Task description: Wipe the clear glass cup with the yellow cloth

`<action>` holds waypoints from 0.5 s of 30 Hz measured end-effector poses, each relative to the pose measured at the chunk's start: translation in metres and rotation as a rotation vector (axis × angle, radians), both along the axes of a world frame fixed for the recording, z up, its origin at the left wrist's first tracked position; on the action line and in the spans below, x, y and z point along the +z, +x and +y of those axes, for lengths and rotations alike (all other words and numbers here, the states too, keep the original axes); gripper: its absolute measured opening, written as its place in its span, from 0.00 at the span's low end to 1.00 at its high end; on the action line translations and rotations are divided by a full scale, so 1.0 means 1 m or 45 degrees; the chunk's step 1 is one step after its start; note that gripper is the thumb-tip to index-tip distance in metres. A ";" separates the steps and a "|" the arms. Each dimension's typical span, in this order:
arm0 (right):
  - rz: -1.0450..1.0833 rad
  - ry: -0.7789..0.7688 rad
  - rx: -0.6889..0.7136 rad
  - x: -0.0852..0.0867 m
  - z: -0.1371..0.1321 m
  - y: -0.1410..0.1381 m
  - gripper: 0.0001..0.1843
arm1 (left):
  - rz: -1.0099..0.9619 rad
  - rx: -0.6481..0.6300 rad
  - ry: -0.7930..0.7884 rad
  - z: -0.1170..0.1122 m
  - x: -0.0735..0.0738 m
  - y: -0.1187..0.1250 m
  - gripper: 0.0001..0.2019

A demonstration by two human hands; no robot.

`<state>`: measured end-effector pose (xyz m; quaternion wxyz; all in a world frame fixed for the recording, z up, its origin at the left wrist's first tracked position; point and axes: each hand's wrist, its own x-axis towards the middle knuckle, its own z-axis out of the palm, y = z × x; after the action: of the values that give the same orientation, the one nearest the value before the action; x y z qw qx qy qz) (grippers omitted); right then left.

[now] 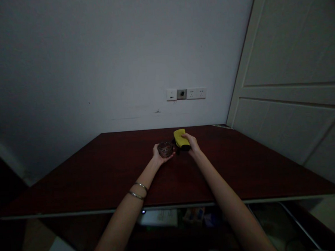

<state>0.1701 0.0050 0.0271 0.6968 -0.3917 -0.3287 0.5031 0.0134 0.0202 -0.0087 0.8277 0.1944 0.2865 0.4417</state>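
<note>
A small clear glass cup [165,148] is in the middle of the dark red table [102,174], with my left hand [159,155] wrapped round its lower side. Just to its right, my right hand [191,143] grips a folded yellow cloth [180,137] that has a dark underside. Both arms reach far forward over the table. Two thin bracelets [138,190] ring my left wrist. The cup and the cloth are close together but do not clearly touch.
A white wall rises behind the table, with a row of sockets and a switch [186,93]. A pale panelled door [288,81] stands at the right. Below the table's front edge lie papers and boxes [166,217].
</note>
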 end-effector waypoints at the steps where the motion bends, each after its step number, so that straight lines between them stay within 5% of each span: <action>1: -0.017 -0.019 0.020 0.000 0.000 -0.001 0.15 | 0.013 0.027 0.000 0.000 0.000 0.001 0.25; 5: -0.330 0.135 -0.031 0.000 0.002 0.001 0.21 | 0.036 0.073 0.011 -0.002 -0.001 0.004 0.25; 10: -1.109 0.463 -0.333 0.004 -0.004 0.002 0.19 | -0.019 0.053 0.080 -0.005 -0.001 0.008 0.25; 15: -1.746 0.655 -0.128 0.013 -0.018 -0.017 0.18 | 0.073 0.225 0.009 -0.007 0.001 0.014 0.20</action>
<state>0.1533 -0.0133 0.0403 0.4267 -0.4571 -0.7801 0.0192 0.0272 0.0133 -0.0074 0.7761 0.1838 0.3247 0.5084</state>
